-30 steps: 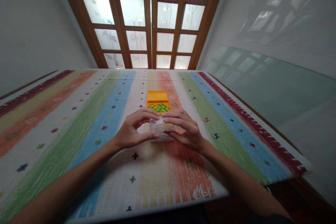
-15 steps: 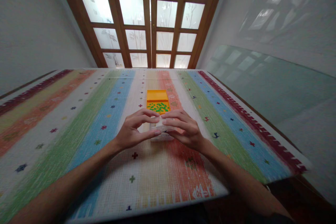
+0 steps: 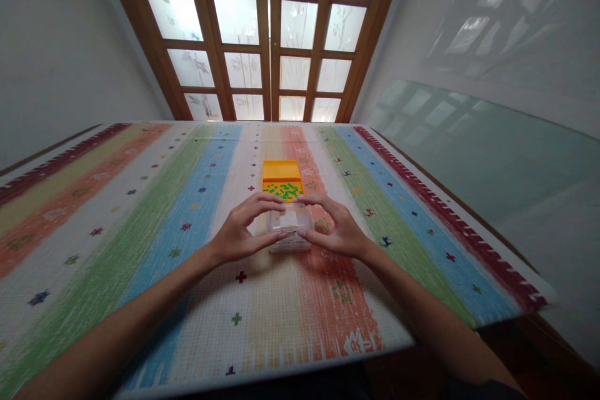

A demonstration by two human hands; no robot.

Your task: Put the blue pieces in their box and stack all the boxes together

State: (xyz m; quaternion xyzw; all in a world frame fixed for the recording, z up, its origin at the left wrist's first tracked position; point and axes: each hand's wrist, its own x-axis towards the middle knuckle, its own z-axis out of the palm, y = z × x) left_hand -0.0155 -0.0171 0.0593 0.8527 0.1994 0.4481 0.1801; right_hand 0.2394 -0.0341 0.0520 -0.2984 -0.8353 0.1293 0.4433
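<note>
A small clear plastic box [image 3: 290, 224] sits on the striped tablecloth [image 3: 140, 212] in the middle of the table. My left hand [image 3: 241, 232] grips its left side, thumb at the near edge and fingers curled over the far edge. My right hand [image 3: 337, 230] grips its right side the same way. Just beyond the box stands an orange tray [image 3: 282, 170] with several small green pieces [image 3: 282, 190] in its near half.
The table's right edge [image 3: 469, 225] runs close to a glass-covered wall. A wooden-framed frosted glass door [image 3: 272, 37] stands behind the table. The near table edge [image 3: 262, 375] lies just below my forearms.
My right hand has slid off the top of the clear box to its right side, so the lid now shows between my hands. The left hand has hardly moved.
</note>
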